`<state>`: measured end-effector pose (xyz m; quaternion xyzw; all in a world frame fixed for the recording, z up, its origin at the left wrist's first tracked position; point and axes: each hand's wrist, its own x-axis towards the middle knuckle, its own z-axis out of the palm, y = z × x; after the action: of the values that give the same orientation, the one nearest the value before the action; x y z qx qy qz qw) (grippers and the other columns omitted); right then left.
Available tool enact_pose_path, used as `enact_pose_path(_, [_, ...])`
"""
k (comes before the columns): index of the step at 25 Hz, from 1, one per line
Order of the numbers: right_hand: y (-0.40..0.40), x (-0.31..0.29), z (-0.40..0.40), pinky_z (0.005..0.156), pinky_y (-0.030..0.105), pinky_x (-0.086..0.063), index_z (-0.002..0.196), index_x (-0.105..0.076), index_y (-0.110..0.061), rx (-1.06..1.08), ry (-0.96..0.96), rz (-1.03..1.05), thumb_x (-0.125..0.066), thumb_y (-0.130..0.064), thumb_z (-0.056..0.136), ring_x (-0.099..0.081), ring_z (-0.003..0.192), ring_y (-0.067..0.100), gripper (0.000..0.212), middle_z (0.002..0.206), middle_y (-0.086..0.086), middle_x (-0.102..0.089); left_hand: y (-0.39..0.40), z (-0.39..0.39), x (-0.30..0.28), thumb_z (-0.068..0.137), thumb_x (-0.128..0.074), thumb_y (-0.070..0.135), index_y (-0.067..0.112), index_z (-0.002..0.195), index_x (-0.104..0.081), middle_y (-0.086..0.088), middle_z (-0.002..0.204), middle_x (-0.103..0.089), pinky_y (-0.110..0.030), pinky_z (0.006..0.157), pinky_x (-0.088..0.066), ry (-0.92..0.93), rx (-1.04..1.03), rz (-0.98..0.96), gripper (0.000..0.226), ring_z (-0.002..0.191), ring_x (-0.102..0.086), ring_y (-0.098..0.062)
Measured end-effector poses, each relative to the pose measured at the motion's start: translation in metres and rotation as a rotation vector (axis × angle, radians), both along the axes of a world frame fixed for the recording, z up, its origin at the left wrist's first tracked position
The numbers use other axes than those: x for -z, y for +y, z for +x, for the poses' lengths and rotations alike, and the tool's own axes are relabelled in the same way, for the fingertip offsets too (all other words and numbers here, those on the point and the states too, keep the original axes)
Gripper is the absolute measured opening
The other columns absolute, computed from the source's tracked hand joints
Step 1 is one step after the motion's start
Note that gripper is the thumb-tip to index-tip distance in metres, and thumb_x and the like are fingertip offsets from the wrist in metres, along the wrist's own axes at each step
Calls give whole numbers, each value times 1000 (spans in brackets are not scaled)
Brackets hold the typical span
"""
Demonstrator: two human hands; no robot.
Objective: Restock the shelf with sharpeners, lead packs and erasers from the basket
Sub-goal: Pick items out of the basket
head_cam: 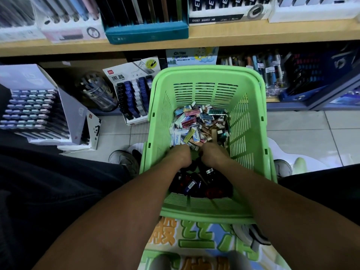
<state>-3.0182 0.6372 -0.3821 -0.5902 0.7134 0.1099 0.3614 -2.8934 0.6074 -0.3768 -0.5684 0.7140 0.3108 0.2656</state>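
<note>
A person looks down from head height into a tall, light green slotted plastic basket [251, 121] standing on a pale tiled floor [303, 129] in front of a low wooden shelf [136, 45] crowded with boxes of pens and pencils. Both bare forearms reach down into the basket side by side. The left hand [180, 154] and the right hand [213, 152] sit close together near the middle of the basket floor, knuckles up, fingers curled downward into the stock. Whether either grip has closed on anything cannot be told, because the fingertips are buried or hidden behind the backs of the hands. The goods lie in two groups. A jumbled heap of small, pale, paper-sleeved erasers and slim coloured lead packs [196, 121] fills the far half of the basket, just beyond the fingers of both hands, with the little boxes pointing every way and no shared long axis. A darker pile of small navy, black and red plastic items [194, 184], probably sharpeners, lies on the near side, under the wrists. The pale heap is about equally near to either hand, so the next pick likely means reaching slightly forward. An open display box of blue and white lead packs [134, 98] stands on the floor, left of the basket.
</note>
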Motion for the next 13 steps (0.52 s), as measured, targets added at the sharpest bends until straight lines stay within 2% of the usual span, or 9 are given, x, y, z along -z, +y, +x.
enact_pose_path(3, [1,1,4,81,36,-54,109,-67,-11,-169,64,25,-56,-13,92,-66,98,29,20,113,11,-66,-1,-2,4,95,-51,14,6,107,-62,-14,113,-65,-32,74,-46,12,62,70,18,86,-57,-28])
enact_pose_path(6, [0,5,-3,79,33,-51,114,-66,-11,-144,79,25,-57,-15,93,-66,101,30,23,115,13,-67,0,-4,5,97,-45,17,6,118,-59,-16,123,-62,-34,91,-44,22,54,89,27,108,-58,-31])
enact_pose_path(8, [0,5,-9,79,32,-50,116,-69,-13,-44,22,-16,-56,-12,91,-65,103,30,27,117,15,-68,2,-4,1,98,-45,14,4,126,-55,-16,129,-57,-35,102,-40,36,35,76,31,120,-53,-31])
enact_pose_path(9, [-1,3,-10,82,32,-52,118,-69,-15,49,-22,-43,-55,-9,90,-65,106,30,32,119,15,-68,3,-4,0,98,-47,12,2,125,-55,-17,128,-57,-35,102,-42,51,32,64,30,120,-54,-31])
enact_pose_path(10, [-4,4,-12,83,33,-54,118,-70,-16,156,-45,-74,-56,-7,90,-66,104,28,33,116,14,-68,2,-3,-2,97,-49,9,1,123,-56,-18,126,-58,-35,98,-45,71,16,40,29,117,-56,-31])
enact_pose_path(11, [-8,3,-13,77,32,-55,113,-72,-16,251,-42,-105,-58,-8,90,-68,93,25,28,107,11,-70,1,-2,-4,95,-51,7,1,122,-57,-18,123,-60,-35,94,-48,82,-8,13,28,113,-59,-32])
enact_pose_path(13, [-15,0,-17,68,29,-53,100,-72,-12,296,21,-97,-59,-13,93,-65,73,22,15,88,8,-68,-2,1,-7,94,-53,3,2,119,-60,-17,117,-63,-37,88,-51,94,-32,-50,26,106,-62,-32])
